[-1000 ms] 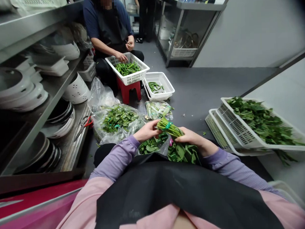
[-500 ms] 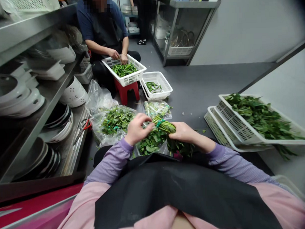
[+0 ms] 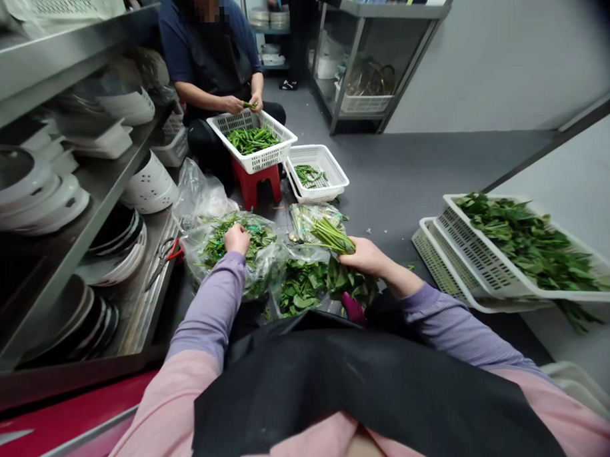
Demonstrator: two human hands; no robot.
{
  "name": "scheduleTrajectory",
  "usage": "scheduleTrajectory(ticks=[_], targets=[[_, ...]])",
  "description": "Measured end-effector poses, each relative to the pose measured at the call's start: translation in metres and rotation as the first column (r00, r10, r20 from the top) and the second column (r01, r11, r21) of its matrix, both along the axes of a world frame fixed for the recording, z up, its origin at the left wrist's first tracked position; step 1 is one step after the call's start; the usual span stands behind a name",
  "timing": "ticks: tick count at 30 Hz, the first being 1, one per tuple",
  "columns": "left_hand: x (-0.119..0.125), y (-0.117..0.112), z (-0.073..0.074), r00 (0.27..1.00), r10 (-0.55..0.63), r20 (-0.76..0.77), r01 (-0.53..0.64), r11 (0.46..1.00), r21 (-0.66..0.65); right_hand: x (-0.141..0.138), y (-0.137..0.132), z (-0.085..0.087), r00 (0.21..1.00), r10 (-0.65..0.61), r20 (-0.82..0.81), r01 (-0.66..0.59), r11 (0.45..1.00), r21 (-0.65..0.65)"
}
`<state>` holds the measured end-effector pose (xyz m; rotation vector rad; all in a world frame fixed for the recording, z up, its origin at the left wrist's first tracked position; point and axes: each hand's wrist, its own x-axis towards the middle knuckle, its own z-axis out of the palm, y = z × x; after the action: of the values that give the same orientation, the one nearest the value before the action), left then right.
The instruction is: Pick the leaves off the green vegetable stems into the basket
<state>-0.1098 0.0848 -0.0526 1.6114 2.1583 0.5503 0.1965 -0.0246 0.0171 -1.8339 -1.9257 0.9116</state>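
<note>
My right hand is wrapped round a bunch of leafy greens. Its pale green stems point up and left, and dark leaves hang below the hand. Over a clear plastic bag of greens on the floor is my left hand, its fingers closed; what they hold, if anything, is hidden. Bits of green tie lie on the leaves beside it. Loose leafy greens fill another bag between my hands. Just beyond the held stems is a bag of stalks.
White baskets of leafy greens stand at the right. Ahead, a co-worker handles green peppers over a white basket on a red stool. Shelves with dishes and red-handled scissors are at the left.
My left hand has moved from the bunch, left and down to the bag of greens. The green tie round the stems is no longer visible there. The co-worker's hands have lifted a pepper.
</note>
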Motion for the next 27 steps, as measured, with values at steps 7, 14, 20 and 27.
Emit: scheduleTrajectory(ticks=[7,14,20,27], targets=[[-0.009,0.016,-0.020,0.996,0.070,-0.055,-0.078,0.983,-0.166,-0.001,0.010,-0.017,0.881,-0.111,-0.460,0.029,0.983,-0.183],[0.062,-0.040,0.023,0.205,-0.382,0.901,0.644,0.746,0.170,-0.017,0.013,-0.015,0.586,-0.119,-0.801,-0.330,0.869,-0.370],[0.092,-0.087,0.049,-0.236,-0.303,0.923,0.381,0.845,0.374,-0.041,0.013,-0.017,0.560,-0.060,-0.826,-0.517,0.754,-0.406],[0.086,-0.079,0.037,-0.305,-0.143,0.942,0.139,0.971,0.193,-0.064,0.011,-0.020,0.813,0.118,-0.571,-0.197,0.977,-0.079]])
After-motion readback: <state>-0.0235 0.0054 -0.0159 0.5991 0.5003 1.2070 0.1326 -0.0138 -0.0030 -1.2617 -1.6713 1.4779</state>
